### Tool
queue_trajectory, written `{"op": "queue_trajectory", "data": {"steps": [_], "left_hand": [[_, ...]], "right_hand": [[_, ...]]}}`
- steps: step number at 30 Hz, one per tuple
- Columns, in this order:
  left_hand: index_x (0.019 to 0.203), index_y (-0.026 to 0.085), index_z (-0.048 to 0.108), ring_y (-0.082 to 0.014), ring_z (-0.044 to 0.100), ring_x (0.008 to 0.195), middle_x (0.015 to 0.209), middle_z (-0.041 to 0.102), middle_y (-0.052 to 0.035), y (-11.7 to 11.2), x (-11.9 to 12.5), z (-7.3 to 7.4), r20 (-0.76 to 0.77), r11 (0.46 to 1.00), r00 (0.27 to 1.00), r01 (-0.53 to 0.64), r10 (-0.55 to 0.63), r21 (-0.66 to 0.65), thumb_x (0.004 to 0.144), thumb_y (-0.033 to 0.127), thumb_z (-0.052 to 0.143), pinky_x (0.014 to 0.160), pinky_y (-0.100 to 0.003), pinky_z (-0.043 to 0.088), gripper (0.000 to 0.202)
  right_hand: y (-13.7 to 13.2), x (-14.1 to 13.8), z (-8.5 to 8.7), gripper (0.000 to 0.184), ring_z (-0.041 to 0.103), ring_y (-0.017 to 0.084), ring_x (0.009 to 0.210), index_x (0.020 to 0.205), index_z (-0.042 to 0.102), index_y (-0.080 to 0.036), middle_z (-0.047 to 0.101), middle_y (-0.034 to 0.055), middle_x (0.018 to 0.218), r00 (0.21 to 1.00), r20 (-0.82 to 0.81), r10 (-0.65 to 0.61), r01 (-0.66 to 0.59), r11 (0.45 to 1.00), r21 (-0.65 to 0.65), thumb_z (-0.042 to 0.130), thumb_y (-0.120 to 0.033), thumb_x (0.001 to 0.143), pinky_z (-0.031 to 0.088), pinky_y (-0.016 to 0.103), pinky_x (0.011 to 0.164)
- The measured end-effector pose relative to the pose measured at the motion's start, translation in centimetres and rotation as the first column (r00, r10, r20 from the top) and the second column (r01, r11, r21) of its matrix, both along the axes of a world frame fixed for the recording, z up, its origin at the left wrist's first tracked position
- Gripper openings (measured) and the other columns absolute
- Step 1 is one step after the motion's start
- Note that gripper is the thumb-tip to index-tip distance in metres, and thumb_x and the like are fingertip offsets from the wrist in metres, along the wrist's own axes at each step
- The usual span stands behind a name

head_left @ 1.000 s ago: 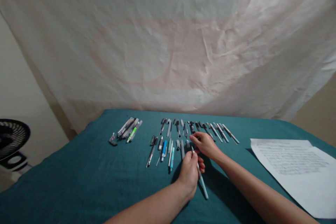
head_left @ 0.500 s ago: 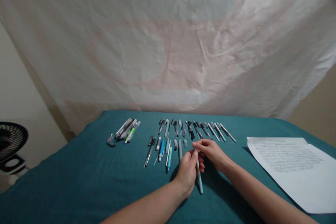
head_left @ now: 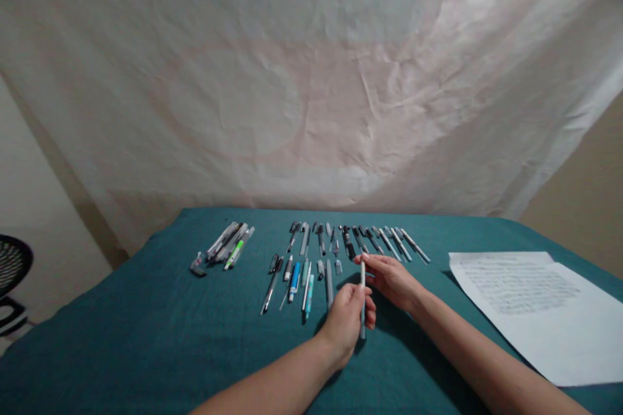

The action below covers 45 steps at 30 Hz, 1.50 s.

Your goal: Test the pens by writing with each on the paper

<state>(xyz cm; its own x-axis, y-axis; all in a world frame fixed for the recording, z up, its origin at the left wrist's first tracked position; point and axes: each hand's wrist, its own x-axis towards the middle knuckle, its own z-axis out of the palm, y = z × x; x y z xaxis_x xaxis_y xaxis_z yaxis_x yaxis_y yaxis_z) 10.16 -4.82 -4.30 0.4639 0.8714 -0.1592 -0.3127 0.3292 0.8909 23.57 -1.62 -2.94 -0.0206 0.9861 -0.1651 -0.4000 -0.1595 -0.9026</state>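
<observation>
One pale pen [head_left: 363, 274], I notice, is held left of the paper [head_left: 540, 334], the left hand [head_left: 346, 316] gripping its barrel, seemingly to steady it, while the right hand [head_left: 389, 279] pinches its far end, likely for finer control.

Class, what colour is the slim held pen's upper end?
Slim pen: whitish upper end, in the head view.

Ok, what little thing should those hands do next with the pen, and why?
Maybe the right hand could gently press the top end of the pen: its fingers are right there, and the left hand grips lower down, which should steady it.
</observation>
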Motion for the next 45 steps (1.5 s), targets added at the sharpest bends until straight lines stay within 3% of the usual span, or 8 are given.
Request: {"op": "queue_trajectory", "data": {"steps": [4,11,19,26,30,34,37,45], "left_hand": [[0.089,0.014,0.046,-0.0065,0.044,0.049,0.065,0.048,0.0021,0.0,0.0,0.2,0.008,1.000,1.000,0.003,-0.003,-0.013,0.081,0.043,0.045,0.047,-0.020,0.031,0.031],[0.088,0.014,0.047,-0.0064,0.043,0.048,0.064,0.048,0.0023,0.0,-0.1,0.2,0.011,0.999,1.000,0.024,-0.024,-0.030,0.078,0.048,0.049,0.048,-0.020,0.031,0.035],[0.088,0.014,0.046,-0.0067,0.045,0.049,0.064,0.049,0.0021,0.1,-0.1,0.2,0.003,0.999,0.999,0.037,-0.037,-0.039,0.081,0.044,0.046,0.047,-0.020,0.032,0.031],[0.088,0.014,0.046,-0.0070,0.044,0.047,0.064,0.049,0.0021,0.0,-0.1,0.3,-0.049,1.000,0.999,0.023,-0.024,-0.012,0.080,0.047,0.045,0.046,-0.020,0.032,0.034],[0.087,0.014,0.047,-0.0075,0.044,0.047,0.064,0.049,0.0019,0.1,-0.1,0.3,-0.052,1.000,0.998,0.020,-0.020,-0.001,0.078,0.050,0.046,0.046,-0.021,0.032,0.037],[0.088,0.014,0.046,-0.0075,0.044,0.048,0.064,0.050,0.0016,0.1,-0.1,0.1,-0.046,1.000,0.999,0.017,-0.017,-0.008,0.079,0.048,0.044,0.046,-0.021,0.032,0.036],[0.089,0.014,0.046,-0.0074,0.045,0.048,0.065,0.050,0.0014,0.2,0.0,0.0,-0.066,1.000,0.998,0.011,-0.011,0.003,0.080,0.048,0.043,0.047,-0.021,0.032,0.035],[0.087,0.014,0.046,-0.0082,0.046,0.050,0.065,0.050,0.0012,-0.1,-0.1,0.4,-0.100,1.000,0.995,-0.012,0.012,-0.003,0.078,0.051,0.045,0.047,-0.021,0.034,0.038]], "right_hand": [[0.0,-0.4,0.1,0.034,0.050,0.009,0.054,0.082,0.065,-0.013,0.061,0.0049,0.073,0.999,-0.024,0.024,-0.024,1.000,0.003,0.065,-0.044,0.069,0.039,0.021,0.047],[0.2,-0.1,-0.5,0.028,0.043,0.006,0.046,0.063,0.055,-0.014,0.051,-0.0026,0.058,1.000,0.002,-0.011,0.011,1.000,0.008,0.071,-0.037,0.065,0.036,0.018,0.045],[-0.1,-0.4,-0.1,0.036,0.046,0.007,0.047,0.084,0.062,-0.012,0.057,0.0012,0.064,0.998,0.021,0.058,-0.058,0.998,0.007,0.063,-0.045,0.070,0.037,0.020,0.044],[-0.4,-0.7,-0.1,0.030,0.041,0.005,0.042,0.065,0.055,-0.014,0.052,-0.0027,0.058,0.999,0.029,-0.013,0.013,1.000,0.014,0.071,-0.041,0.063,0.034,0.020,0.042],[-0.7,-0.5,0.4,0.032,0.046,0.008,0.045,0.077,0.062,-0.013,0.055,-0.0010,0.057,0.997,0.017,0.073,-0.073,0.997,0.023,0.067,-0.043,0.067,0.035,0.022,0.045],[-0.5,-0.6,0.7,0.034,0.052,0.011,0.054,0.089,0.063,-0.015,0.062,0.0039,0.072,0.995,-0.058,0.085,-0.084,0.996,0.014,0.062,-0.044,0.072,0.039,0.023,0.050],[-0.3,-0.9,0.6,0.033,0.054,0.012,0.058,0.084,0.060,-0.016,0.062,0.0049,0.077,0.992,-0.109,0.057,-0.058,0.998,-0.013,0.058,-0.048,0.074,0.040,0.022,0.047],[-0.8,-1.1,-0.1,0.031,0.044,0.007,0.046,0.066,0.053,-0.015,0.052,-0.0030,0.059,1.000,0.000,-0.007,0.007,0.999,0.052,0.068,-0.043,0.066,0.035,0.020,0.045]]}}
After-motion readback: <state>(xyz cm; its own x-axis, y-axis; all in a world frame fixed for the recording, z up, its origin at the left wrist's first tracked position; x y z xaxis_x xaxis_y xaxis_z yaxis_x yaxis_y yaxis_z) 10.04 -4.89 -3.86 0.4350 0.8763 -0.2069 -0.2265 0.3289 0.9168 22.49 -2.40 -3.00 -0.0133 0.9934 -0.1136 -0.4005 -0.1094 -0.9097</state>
